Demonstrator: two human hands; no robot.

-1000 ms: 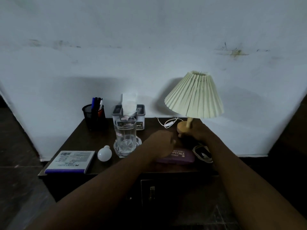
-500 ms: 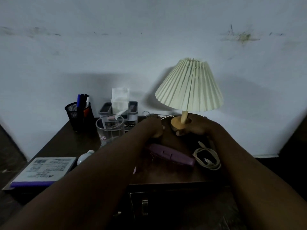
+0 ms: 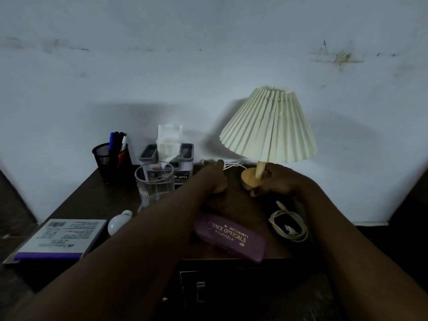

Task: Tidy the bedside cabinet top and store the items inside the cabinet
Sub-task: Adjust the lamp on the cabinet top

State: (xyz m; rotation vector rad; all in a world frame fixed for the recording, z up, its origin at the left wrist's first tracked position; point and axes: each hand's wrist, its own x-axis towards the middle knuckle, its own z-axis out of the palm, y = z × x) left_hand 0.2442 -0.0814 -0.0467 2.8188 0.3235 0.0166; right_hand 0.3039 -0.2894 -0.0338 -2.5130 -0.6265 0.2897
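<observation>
On cabinet top [image 3: 97, 200], right hand [image 3: 275, 181] gripping lamp base [image 3: 251, 179], left hand [image 3: 214, 179] curled, apparently on cord [image 3: 234, 164].

Dim room, light low & bluish. Whitewashed wall [image 3: 208, 66] fills the upper view, w/ smudges top left & a yellowish-dark stain [image 3: 340, 57] top right. Soft shadows fall on it behind the furniture. Dark wooden cabinet [image 3: 97, 195] stands against the wall. Dark floor [image 3: 14, 216] shows either side; pale skirting strip [image 3: 370, 223] at right.
</observation>
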